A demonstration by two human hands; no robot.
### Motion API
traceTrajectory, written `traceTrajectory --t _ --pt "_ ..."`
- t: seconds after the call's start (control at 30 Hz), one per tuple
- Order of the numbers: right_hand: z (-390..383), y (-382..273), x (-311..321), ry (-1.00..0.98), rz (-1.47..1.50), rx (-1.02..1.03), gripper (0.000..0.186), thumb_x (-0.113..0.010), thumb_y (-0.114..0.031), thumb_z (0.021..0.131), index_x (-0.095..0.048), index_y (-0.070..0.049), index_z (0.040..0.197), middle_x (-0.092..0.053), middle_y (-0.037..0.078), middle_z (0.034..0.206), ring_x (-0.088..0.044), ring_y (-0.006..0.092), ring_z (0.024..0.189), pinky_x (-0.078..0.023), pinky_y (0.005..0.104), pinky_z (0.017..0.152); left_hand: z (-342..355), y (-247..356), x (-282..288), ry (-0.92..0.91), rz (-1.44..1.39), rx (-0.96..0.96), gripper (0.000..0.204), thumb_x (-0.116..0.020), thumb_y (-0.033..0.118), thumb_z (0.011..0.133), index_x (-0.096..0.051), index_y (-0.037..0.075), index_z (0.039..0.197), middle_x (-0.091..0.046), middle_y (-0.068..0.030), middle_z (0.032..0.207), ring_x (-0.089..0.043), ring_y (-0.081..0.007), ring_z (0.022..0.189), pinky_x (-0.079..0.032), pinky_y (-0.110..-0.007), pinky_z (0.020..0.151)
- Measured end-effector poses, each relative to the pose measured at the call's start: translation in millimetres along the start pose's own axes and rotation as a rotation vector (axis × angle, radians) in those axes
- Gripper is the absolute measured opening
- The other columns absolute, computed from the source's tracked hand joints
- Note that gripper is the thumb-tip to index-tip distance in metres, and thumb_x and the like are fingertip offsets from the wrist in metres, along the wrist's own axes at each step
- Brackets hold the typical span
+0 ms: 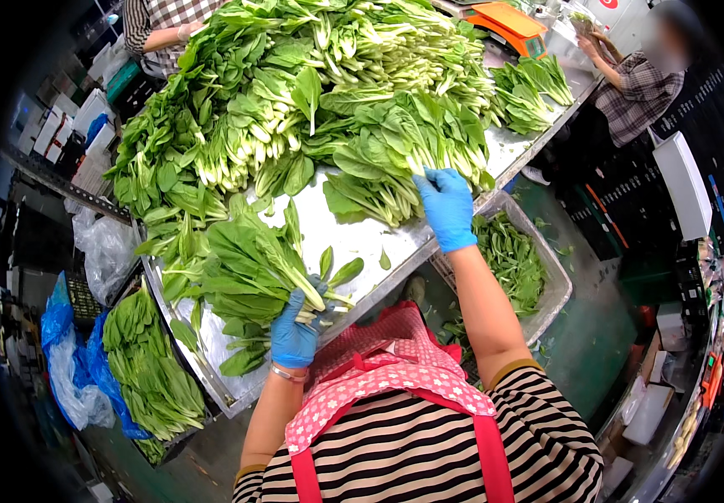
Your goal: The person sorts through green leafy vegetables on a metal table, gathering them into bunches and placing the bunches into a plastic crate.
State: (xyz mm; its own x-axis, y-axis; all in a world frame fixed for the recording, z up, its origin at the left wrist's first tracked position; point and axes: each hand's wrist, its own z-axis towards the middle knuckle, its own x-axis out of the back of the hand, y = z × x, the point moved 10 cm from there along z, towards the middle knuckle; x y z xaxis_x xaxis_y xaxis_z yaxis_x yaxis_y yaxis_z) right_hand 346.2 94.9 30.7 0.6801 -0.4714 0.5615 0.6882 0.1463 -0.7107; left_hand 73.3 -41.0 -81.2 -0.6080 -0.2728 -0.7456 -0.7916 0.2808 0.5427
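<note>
My left hand (295,334), in a blue glove, grips a bunch of leafy greens (253,260) by its pale stems near the table's front edge. The leaves point away to the upper left. My right hand (446,210), gloved the same way, is at the near side of another heap of greens (395,138), with thumb and fingers closed on the pale stem ends. Part of its grip is hidden by the hand itself. Both hands are over the metal table (358,260), where a few loose leaves lie. Behind them rises a large pile of the same greens (244,92).
Below the table, a crate of leaves (508,260) stands at right and a crate of greens (152,369) at left, beside blue plastic bags (85,369). An orange scale (508,25) sits at the back. One co-worker (160,33) is far left, another (638,92) far right.
</note>
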Motion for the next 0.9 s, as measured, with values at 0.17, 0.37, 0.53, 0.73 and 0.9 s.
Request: traceTrajectory --t 0.17,0.37,0.53,0.73,0.9 --pt "-4 10 -19 -0.049 0.787 -0.336 0.021 -0.064 -0.017 0.078 -0.061 0.002 0.086 -0.057 0.003 0.067 -0.048 0.0083 0.054 -0.039 0.0183 0.051 0 4 -14 0.043 -0.002 -0.033 0.031 -0.054 0.010 0.083 -0.046 -0.001 0.111 -0.058 -0.0114 0.099 -0.057 -0.0189 0.087 -0.051 -0.030 0.068" --pt "-41 4 -58 -0.261 0.983 -0.592 0.023 -0.064 -0.016 0.077 -0.059 0.001 0.091 -0.057 0.002 0.066 -0.050 0.0067 0.053 -0.037 0.0183 0.044 -2 1 -2 0.041 -0.105 -0.009 0.034 -0.052 0.012 0.084 -0.044 -0.002 0.114 -0.056 -0.0131 0.105 -0.057 -0.0215 0.092 -0.052 -0.033 0.069" --pt "-64 -11 -81 -0.330 1.133 -0.573 0.018 -0.063 -0.009 0.078 -0.056 0.001 0.090 -0.057 0.004 0.070 -0.052 0.0090 0.055 -0.039 0.0200 0.045 -8 15 -9 0.007 -0.127 -0.055 0.037 -0.052 0.013 0.085 -0.041 0.000 0.118 -0.053 -0.0130 0.110 -0.054 -0.0225 0.098 -0.051 -0.035 0.073" --pt "-106 -44 -100 -0.581 1.365 -0.750 0.017 -0.058 -0.017 0.082 -0.055 -0.002 0.089 -0.058 0.004 0.074 -0.052 0.0081 0.058 -0.039 0.0187 0.050 -14 20 -8 0.015 -0.221 -0.067 0.038 -0.053 0.011 0.084 -0.041 -0.001 0.119 -0.052 -0.0133 0.112 -0.052 -0.0225 0.102 -0.049 -0.038 0.078" --pt "-137 -77 -100 -0.779 1.428 -0.817 0.015 -0.060 -0.014 0.080 -0.054 -0.002 0.089 -0.058 0.003 0.075 -0.050 0.0072 0.058 -0.041 0.0173 0.051 -13 17 -23 -0.062 -0.314 -0.026 0.037 -0.049 0.010 0.086 -0.040 -0.003 0.119 -0.050 -0.0153 0.115 -0.049 -0.0241 0.106 -0.042 -0.038 0.091"
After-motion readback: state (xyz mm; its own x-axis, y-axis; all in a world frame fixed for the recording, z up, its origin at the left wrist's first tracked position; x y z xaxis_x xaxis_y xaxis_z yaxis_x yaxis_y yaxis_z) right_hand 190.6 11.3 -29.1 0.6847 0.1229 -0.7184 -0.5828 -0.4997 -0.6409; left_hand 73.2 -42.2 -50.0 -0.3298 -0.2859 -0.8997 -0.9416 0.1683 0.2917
